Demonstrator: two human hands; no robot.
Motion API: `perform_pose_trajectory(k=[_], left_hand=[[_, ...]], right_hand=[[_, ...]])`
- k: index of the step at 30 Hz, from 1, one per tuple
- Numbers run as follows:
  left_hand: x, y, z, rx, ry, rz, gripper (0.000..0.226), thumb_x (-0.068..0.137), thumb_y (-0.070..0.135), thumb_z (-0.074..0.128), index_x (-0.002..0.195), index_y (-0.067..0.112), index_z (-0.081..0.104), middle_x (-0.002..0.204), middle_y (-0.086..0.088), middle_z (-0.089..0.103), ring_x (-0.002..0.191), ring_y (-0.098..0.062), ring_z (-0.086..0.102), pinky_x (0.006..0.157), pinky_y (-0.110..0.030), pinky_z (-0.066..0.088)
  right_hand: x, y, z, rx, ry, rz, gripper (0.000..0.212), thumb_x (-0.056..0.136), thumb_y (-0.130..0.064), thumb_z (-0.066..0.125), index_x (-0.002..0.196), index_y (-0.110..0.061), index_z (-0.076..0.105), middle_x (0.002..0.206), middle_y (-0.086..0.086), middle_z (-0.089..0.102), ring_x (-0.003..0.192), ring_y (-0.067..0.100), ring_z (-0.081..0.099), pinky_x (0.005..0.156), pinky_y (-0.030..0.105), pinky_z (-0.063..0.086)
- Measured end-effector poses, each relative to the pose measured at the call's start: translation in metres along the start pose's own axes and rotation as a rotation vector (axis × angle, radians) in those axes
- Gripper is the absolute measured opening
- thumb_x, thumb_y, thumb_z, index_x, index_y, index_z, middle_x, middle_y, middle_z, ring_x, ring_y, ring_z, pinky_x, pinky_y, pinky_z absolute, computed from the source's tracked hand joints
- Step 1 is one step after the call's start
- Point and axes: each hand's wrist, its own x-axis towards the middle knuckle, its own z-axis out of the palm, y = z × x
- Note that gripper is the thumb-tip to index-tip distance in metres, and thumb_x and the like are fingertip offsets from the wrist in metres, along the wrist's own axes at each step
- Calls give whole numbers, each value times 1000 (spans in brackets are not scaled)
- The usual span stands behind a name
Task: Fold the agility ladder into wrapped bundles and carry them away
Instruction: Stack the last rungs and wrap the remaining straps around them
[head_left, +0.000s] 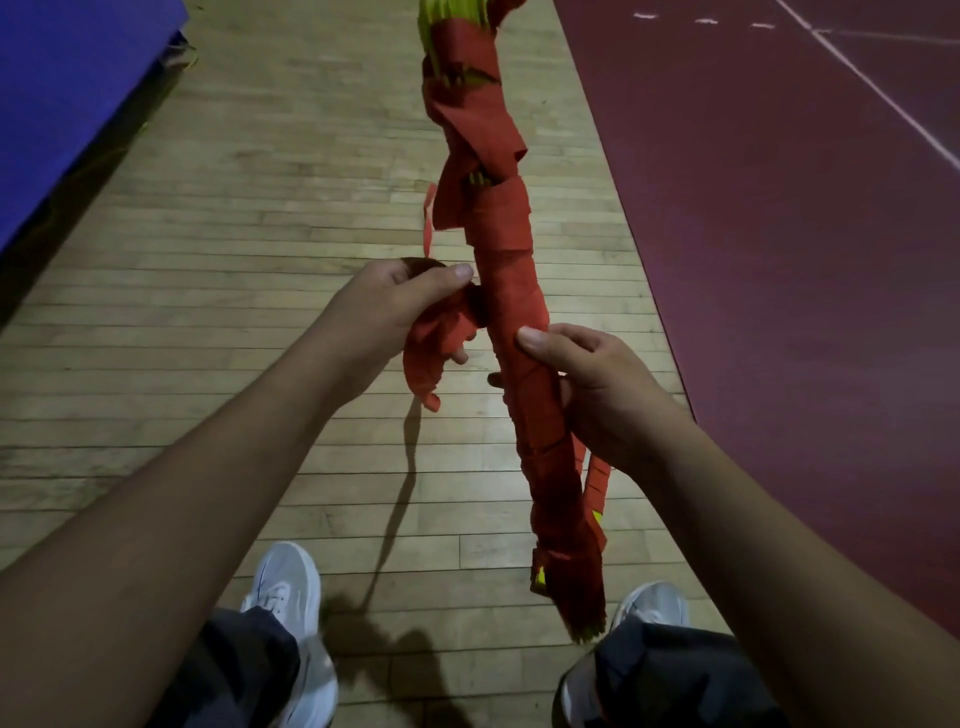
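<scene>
An indoor sports hall: pale wooden strip floor (260, 260), a maroon rubber court surface (805, 260) with painted white lines (883, 93), and a blue padded mat (67, 104) alongside.

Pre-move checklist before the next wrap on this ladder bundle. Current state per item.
1. Grip: the right hand grips the bundle at mid-length: ok.
2. Strap: the left hand holds the loose strap end: ok.
3. Wraps near the hands lie tight: ok.
4. The upper wraps tight: not ok, slack, yellow shows through.
5. The strap tail below the right hand tucked in: not ok, it dangles.
6. Far end of the bundle fastened: cannot tell, cut off by the frame.
</scene>
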Motion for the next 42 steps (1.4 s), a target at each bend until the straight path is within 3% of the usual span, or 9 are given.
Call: perform_pose_trajectory(k=[3, 7, 12, 17, 23, 30, 37, 40, 42], left_hand=[[-2, -1, 3, -7, -13, 43, 30, 91, 37, 70, 88, 7, 67, 69, -6, 64, 55, -21, 56, 57, -28, 48], [-4, -5, 16, 81, 153, 18, 39, 81, 50, 76, 90, 12, 69, 64, 3, 63, 50, -13, 51, 51, -22, 42], [-3, -13, 23, 138, 299, 32, 38, 84, 46, 77, 88, 9, 72, 65, -16, 65, 49, -12, 52, 56, -28, 44], [-1, -11, 20, -13, 296, 74, 22, 91, 29, 73, 79, 11, 69, 59, -1, 62, 49, -12, 52, 53, -22, 43], [0, -8, 18, -260, 78, 105, 18, 89, 26, 64, 86, 8, 64, 71, -8, 59, 55, -16, 52, 55, -23, 47], [1, -3, 7, -191, -65, 119, 36, 82, 37, 71, 95, 5, 62, 72, -8, 62, 45, -21, 53, 47, -25, 46], [-6, 6, 8, 75, -57, 55, 32, 99, 35, 55, 96, 4, 66, 82, -12, 77, 50, -20, 62, 50, -27, 51], [-4, 3, 10, 65, 34, 107, 23, 100, 24, 60, 98, 3, 69, 83, -16, 76, 52, -21, 63, 51, -27, 52], [-2, 0, 10, 41, 79, 128, 23, 99, 25, 63, 95, 3, 70, 82, -18, 76, 54, -24, 65, 53, -28, 52]], right_hand=[[2, 2, 0, -133, 69, -20, 47, 81, -20, 82, 112, 7, 60, 107, 36, 66, 101, 56, 65, 81, 58, 52], [3, 7, 2, -352, 138, -58, 49, 73, -29, 90, 101, -3, 59, 97, 25, 70, 74, 27, 67, 65, 35, 51], [-1, 10, 8, -523, 153, -78, 56, 70, -36, 91, 101, -9, 54, 89, 6, 66, 62, 7, 67, 54, 23, 55], [1, 1, 1, -443, 109, -98, 58, 76, -59, 77, 106, -11, 65, 105, 15, 71, 90, 25, 70, 84, 53, 57], [-6, -17, -7, 32, -238, 202, 57, 105, -44, 32, 130, 0, 58, 109, 22, 65, 84, 23, 65, 66, 27, 56], [-9, -18, -11, 80, -267, 139, 49, 95, -43, 46, 119, -3, 61, 85, 14, 68, 71, 20, 67, 64, 26, 55], [-6, -11, -11, -17, -123, 19, 67, 88, -49, 61, 120, 10, 62, 122, 41, 59, 115, 55, 59, 104, 61, 45], [-4, -7, -9, -75, -71, -7, 57, 90, -42, 67, 115, 10, 62, 107, 32, 70, 112, 53, 64, 99, 71, 45], [-3, -5, -8, -80, -39, -25, 44, 87, -35, 74, 104, 4, 66, 97, 25, 72, 106, 50, 68, 93, 63, 52]])
